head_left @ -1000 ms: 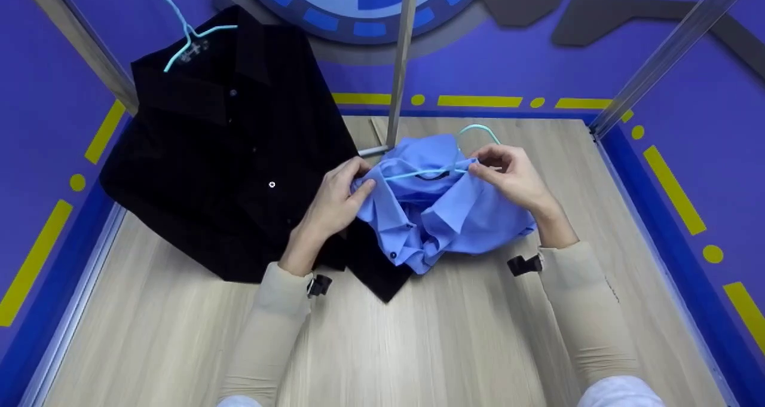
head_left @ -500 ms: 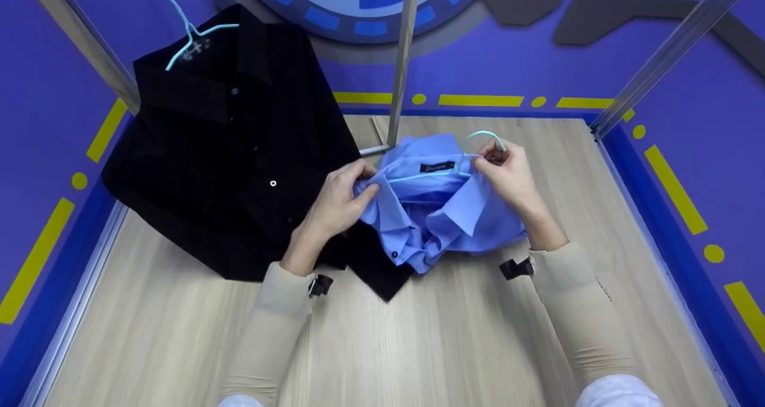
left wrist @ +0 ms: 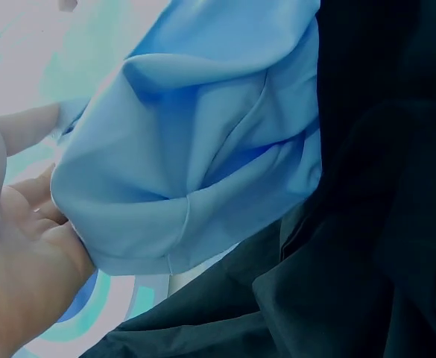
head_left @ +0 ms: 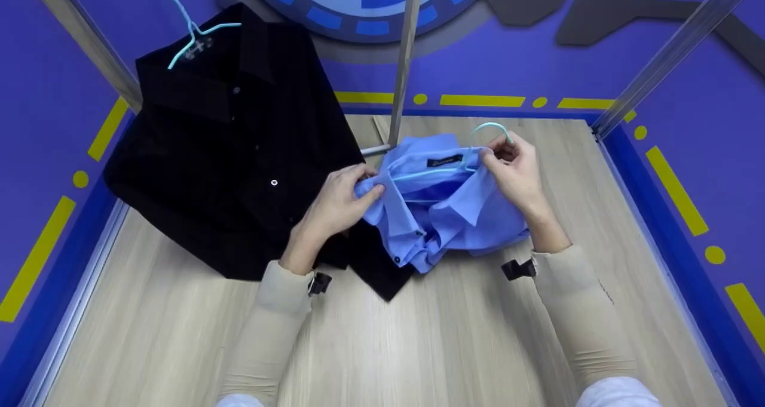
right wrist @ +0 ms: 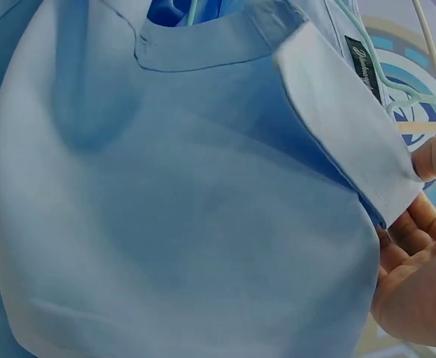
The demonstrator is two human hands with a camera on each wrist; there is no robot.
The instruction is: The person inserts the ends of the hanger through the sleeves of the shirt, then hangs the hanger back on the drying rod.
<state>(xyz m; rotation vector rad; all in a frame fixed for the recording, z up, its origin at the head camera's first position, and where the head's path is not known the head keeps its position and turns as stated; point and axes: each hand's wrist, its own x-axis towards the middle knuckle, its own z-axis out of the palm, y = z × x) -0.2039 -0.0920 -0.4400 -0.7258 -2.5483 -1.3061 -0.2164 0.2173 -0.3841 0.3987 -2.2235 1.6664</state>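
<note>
A light blue shirt (head_left: 502,222) lies bunched on the wooden surface, a pale turquoise hanger (head_left: 430,173) inside its neck and the hook (head_left: 493,125) sticking up. My left hand (head_left: 339,202) pinches the shirt at the left side of its collar. On the other side my right hand (head_left: 519,173) pinches the collar beside the hook. The right wrist view shows the thumb and fingers of that hand (right wrist: 422,257) on the collar flap (right wrist: 344,127), with a dark label (right wrist: 363,71) behind it. Folds of blue cloth (left wrist: 188,171) hide the left fingertips in the left wrist view.
To the left, a black shirt (head_left: 197,174) hangs on another turquoise hanger (head_left: 193,30). Its lower end (head_left: 382,269) reaches beneath the blue shirt. A metal pole (head_left: 406,60) stands behind the blue shirt, and blue-purple walls (head_left: 597,72) enclose the wooden surface (head_left: 370,347).
My right hand has drawn its side of the collar slightly up and right, exposing the neck label. The hanger's hook has shifted right. My left hand keeps its hold almost in place.
</note>
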